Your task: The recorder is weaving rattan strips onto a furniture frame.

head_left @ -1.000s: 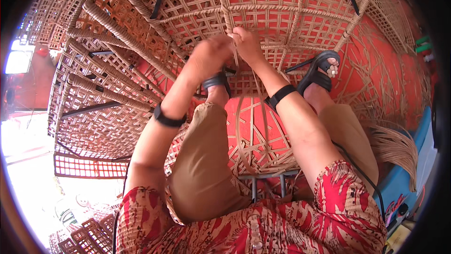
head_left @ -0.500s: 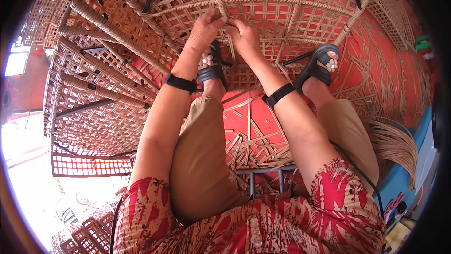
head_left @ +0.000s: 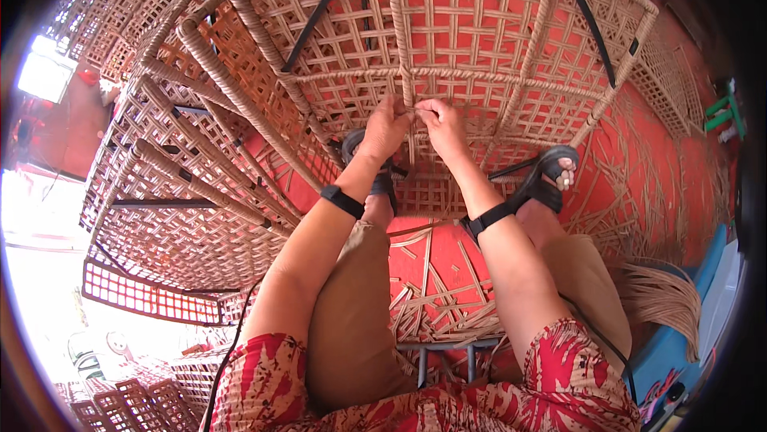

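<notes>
Both hands pinch a thin cane strip at the centre crossing of the woven frame [head_left: 447,40]: the left hand [head_left: 386,127] closed on it, the right hand [head_left: 442,124] likewise. Pulled unevenly, the strip could likely slip or kink there. Loose strips [head_left: 435,304] litter the floor below.
</notes>
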The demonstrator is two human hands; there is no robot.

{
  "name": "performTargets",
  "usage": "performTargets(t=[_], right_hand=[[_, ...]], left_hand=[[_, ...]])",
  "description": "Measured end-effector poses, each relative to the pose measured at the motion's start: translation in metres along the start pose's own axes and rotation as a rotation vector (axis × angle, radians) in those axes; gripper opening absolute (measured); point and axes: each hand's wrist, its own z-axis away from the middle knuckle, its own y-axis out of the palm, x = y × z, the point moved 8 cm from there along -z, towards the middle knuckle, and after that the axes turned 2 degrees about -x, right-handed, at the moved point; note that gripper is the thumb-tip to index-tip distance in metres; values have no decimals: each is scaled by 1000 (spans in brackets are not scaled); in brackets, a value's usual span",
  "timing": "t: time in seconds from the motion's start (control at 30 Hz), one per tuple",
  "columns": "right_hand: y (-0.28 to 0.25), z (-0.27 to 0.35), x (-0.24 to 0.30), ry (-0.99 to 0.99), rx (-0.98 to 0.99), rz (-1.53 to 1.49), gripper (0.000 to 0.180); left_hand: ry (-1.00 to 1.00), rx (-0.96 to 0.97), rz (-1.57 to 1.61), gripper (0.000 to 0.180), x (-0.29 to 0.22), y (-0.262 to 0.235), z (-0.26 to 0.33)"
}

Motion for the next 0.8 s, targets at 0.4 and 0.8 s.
performTargets(t=[0.4,0.8], right_hand=[[16,4,30,-247,-142,414,11],[23,10,-1,107,64,-11,34]], left_hand=[[-91,-3,194,32,14,-1,4],[126,539,-847,25,-34,24,66]])
